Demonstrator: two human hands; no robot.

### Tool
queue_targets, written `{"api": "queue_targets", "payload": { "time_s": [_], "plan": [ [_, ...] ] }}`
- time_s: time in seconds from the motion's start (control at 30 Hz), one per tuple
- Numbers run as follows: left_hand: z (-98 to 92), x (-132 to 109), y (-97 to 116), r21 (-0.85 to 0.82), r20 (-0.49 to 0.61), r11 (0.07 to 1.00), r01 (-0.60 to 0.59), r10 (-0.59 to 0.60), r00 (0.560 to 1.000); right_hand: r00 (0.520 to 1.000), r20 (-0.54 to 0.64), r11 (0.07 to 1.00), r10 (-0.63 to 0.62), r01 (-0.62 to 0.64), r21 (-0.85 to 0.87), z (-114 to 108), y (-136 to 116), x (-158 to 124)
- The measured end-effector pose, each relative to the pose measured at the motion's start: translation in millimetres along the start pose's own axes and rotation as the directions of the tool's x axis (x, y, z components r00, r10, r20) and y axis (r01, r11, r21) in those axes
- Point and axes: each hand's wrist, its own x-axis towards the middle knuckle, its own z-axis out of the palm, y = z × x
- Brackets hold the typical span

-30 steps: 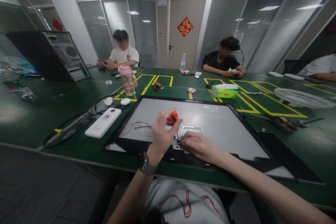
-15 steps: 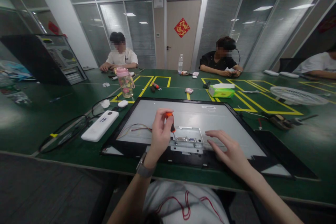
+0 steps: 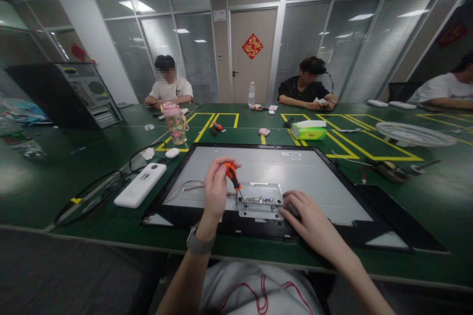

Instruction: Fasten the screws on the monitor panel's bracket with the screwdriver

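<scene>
My left hand (image 3: pixel 216 184) is closed around an orange-and-black screwdriver (image 3: pixel 232 174). The tool slants, its tip down at the left end of a metal bracket (image 3: pixel 262 191) with a row of ports. At the right end of that bracket, my right hand (image 3: pixel 305 211) has its fingers and thumb closed on the edge. The bracket sits on the back of a flat display panel (image 3: pixel 310 172) with a black frame, lying on the green table. A thin bundle of wires (image 3: pixel 185 188) runs out left of the bracket.
Left of the panel lie a white power bank (image 3: pixel 140 185), a black cable (image 3: pixel 92 206) and a pink-lidded bottle (image 3: pixel 175 125). A computer case (image 3: pixel 66 91) stands far left. Beyond are a green tissue pack (image 3: pixel 309 132) and a white round grille (image 3: pixel 414 134). Other people sit across the table.
My right hand has moved left and down onto the bracket's right end. The screwdriver handle now leans further left, with my left hand shifted slightly left.
</scene>
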Motion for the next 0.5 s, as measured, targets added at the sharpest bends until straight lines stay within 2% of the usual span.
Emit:
{"api": "queue_targets", "payload": {
  "time_s": [0.17,0.3,0.37,0.5],
  "plan": [
    [-3.7,2.0,-2.3,0.078,-0.022,0.993,-0.085,0.087,0.996,0.999,0.038,1.0,0.011,-0.012,0.01,-1.6,0.8,0.9],
    [-2.7,0.4,0.4,0.019,0.004,0.999,0.04,-0.04,0.999,1.0,0.022,1.0,0.0,0.0,0.003,-0.1,0.9,-0.4],
    [-1.6,-0.3,1.7,-0.003,-0.003,0.998,0.056,-0.056,0.998,1.0,0.005,1.0,-0.013,0.013,0.004,1.5,1.2,-1.4],
    [-0.1,-0.1,1.5,0.097,-0.002,0.994,-0.05,0.051,0.999,0.999,-0.023,0.999,-0.035,0.036,0.013,3.6,2.9,-3.4]
  ]
}}
